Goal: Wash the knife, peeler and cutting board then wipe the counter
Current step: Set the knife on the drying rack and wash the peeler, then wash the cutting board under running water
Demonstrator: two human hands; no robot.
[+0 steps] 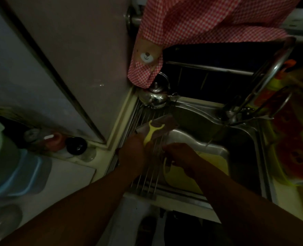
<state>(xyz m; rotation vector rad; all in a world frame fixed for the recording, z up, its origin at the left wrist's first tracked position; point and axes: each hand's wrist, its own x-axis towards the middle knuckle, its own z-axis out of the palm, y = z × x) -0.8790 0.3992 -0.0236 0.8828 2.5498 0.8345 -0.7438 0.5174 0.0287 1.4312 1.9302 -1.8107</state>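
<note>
My left hand [132, 150] grips the lower handle of a yellow peeler [153, 131], whose head points up over the wire rack [146, 176]. Under the peeler's head a flat grey blade, apparently the knife [168, 121], lies across the rack. The yellow cutting board [212, 166] stands tilted in the steel sink [191, 135]. My right hand [180, 155] lies over the board's upper left end, fingers curled round the edge by its handle hole. The light is dim and finger detail is hard to see.
The tap [253, 96] arches over the sink from the right, with a thin stream of water below it. A steel kettle [154, 96] sits at the rack's far end under a hanging red checked cloth [182, 23]. Bottles and yellow packaging crowd the right counter; containers stand at left.
</note>
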